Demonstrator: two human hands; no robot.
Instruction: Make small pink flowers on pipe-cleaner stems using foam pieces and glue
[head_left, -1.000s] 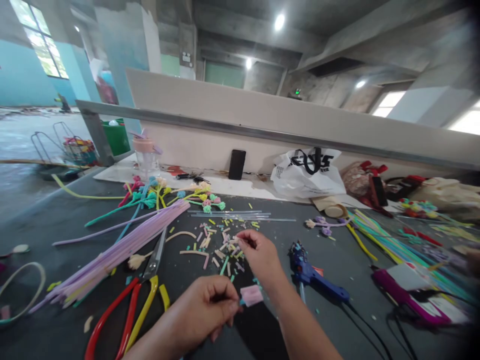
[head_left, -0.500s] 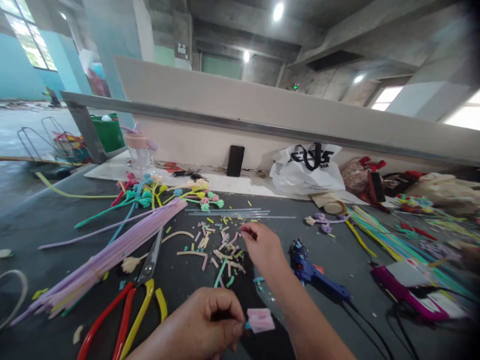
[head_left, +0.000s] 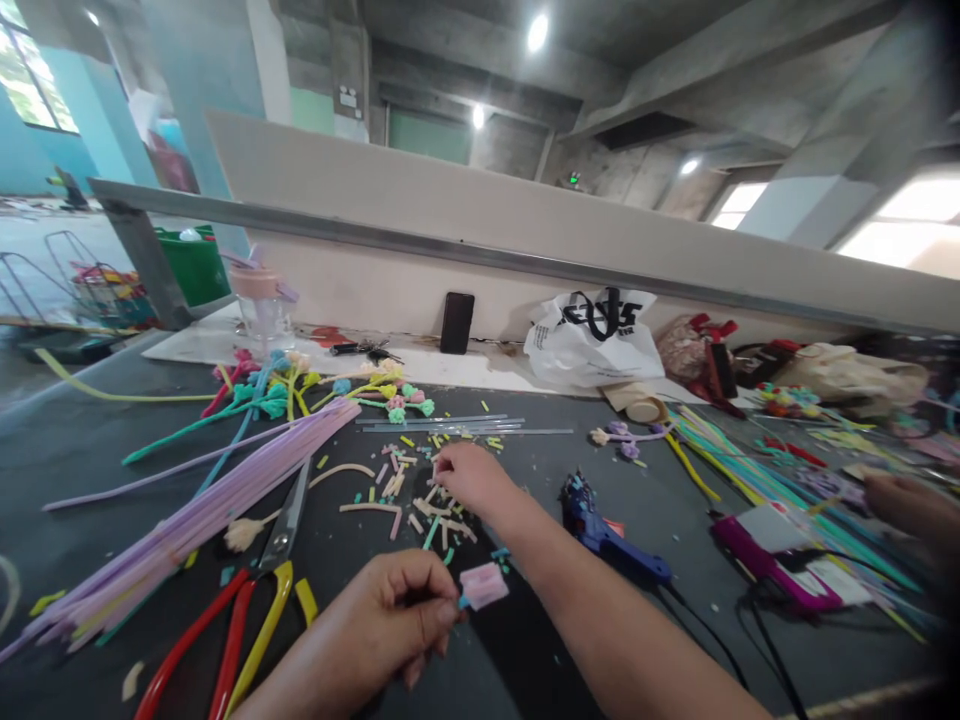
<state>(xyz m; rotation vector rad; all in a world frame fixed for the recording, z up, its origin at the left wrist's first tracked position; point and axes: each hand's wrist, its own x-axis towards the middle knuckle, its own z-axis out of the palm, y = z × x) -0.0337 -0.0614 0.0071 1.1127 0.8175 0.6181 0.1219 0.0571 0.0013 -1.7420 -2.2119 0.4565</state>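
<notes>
My left hand (head_left: 390, 620) is closed in a pinch near the front edge, holding a small pink folded bundle of fuzzy stem (head_left: 482, 585). My right hand (head_left: 469, 475) reaches out over a scatter of short cut stem pieces (head_left: 409, 495) in pink, yellow, green and cream on the dark table (head_left: 97, 460). Its fingers are curled down onto the pieces; whether they hold one is hidden. Red-and-yellow-handled scissors (head_left: 247, 600) lie to the left of my left hand.
A bunch of long lilac stems (head_left: 202, 510) lies at left, finished stem flowers (head_left: 300, 395) behind it. A blue glue gun (head_left: 604, 530) lies right of my arm, a magenta one (head_left: 772, 575) farther right. Phone (head_left: 456, 322), white bag (head_left: 592, 340), another person's hand (head_left: 911, 505) at right.
My right hand has moved left and slightly farther over the cut pieces. My left hand keeps the pink bundle. The view has shifted to the right.
</notes>
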